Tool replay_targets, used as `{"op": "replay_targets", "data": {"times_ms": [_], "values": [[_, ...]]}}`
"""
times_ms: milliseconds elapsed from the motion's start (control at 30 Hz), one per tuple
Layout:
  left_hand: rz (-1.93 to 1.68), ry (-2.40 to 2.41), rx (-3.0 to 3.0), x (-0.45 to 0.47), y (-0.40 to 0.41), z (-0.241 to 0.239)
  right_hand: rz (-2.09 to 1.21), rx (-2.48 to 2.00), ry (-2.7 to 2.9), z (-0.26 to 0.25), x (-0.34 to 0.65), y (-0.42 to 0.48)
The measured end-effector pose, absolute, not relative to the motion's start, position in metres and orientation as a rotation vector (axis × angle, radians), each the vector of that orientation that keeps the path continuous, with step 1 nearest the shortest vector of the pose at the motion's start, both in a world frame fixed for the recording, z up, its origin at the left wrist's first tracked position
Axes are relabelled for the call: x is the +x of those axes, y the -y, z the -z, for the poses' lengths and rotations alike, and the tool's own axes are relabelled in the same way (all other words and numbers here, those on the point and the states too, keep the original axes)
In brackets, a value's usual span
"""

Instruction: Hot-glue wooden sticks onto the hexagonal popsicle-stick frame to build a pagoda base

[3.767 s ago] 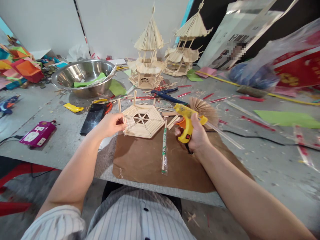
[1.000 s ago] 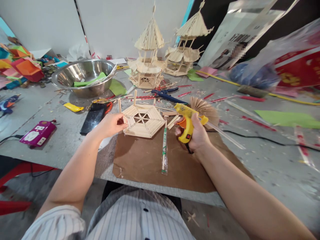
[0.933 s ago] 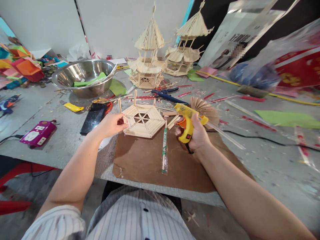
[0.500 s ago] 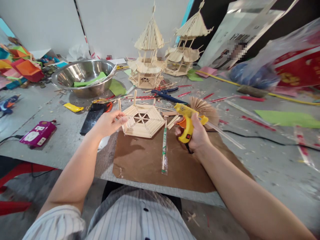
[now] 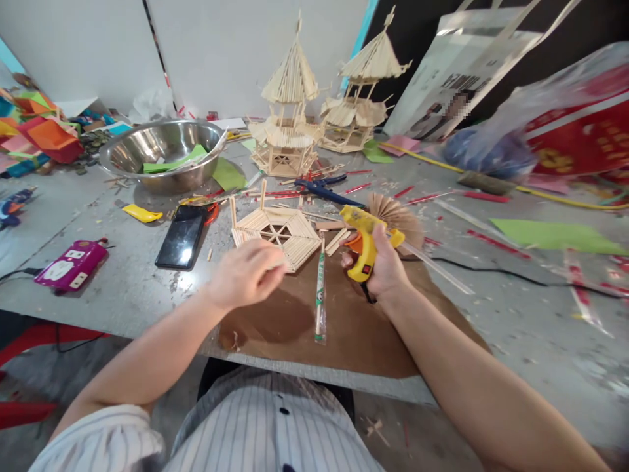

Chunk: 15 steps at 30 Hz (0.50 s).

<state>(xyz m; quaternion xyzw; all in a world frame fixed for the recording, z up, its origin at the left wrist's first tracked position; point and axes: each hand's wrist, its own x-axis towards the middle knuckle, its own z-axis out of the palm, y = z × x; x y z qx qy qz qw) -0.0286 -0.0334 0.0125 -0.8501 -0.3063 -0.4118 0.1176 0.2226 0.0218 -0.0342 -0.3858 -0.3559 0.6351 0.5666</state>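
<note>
My right hand [image 5: 386, 265] grips a yellow hot glue gun [image 5: 366, 242] with an orange trigger; a clear glue stick [image 5: 445, 272] sticks out of its back. My left hand [image 5: 250, 272] is in the air over the near left edge of a flat hexagonal frame of wooden sticks [image 5: 299, 246], a little blurred, its fingers loosely bent and apart with nothing visible in them. Two short sticks stand upright on the frame's far left side. A pair of wrapped chopsticks [image 5: 320, 295] lies on the brown board [image 5: 373, 341] between my hands.
Behind stand two stick pagodas [image 5: 289, 137] [image 5: 361, 105] and a steel bowl [image 5: 162, 151]. Blue pliers [image 5: 327, 190], a phone [image 5: 181, 237], a yellow-handled knife [image 5: 142, 212] and a purple power strip [image 5: 71, 264] lie about. A black cord [image 5: 491, 270] runs right.
My left hand has moved right and toward me, away from the upright stick at the frame's left. My right hand still holds the glue gun in about the same place.
</note>
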Motion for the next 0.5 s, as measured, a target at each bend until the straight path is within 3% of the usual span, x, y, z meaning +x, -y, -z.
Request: {"op": "replay_targets", "data": {"times_ms": [233,500], "values": [[0.495,1.172,-2.759,0.016,0.030,0.019,-1.503,-0.893,0.842,0.035,0.223,-0.021],[0.341,1.505,-2.625,0.039,0.009,0.023,-1.516,-0.887,0.835,0.033,0.223,-0.022]]}}
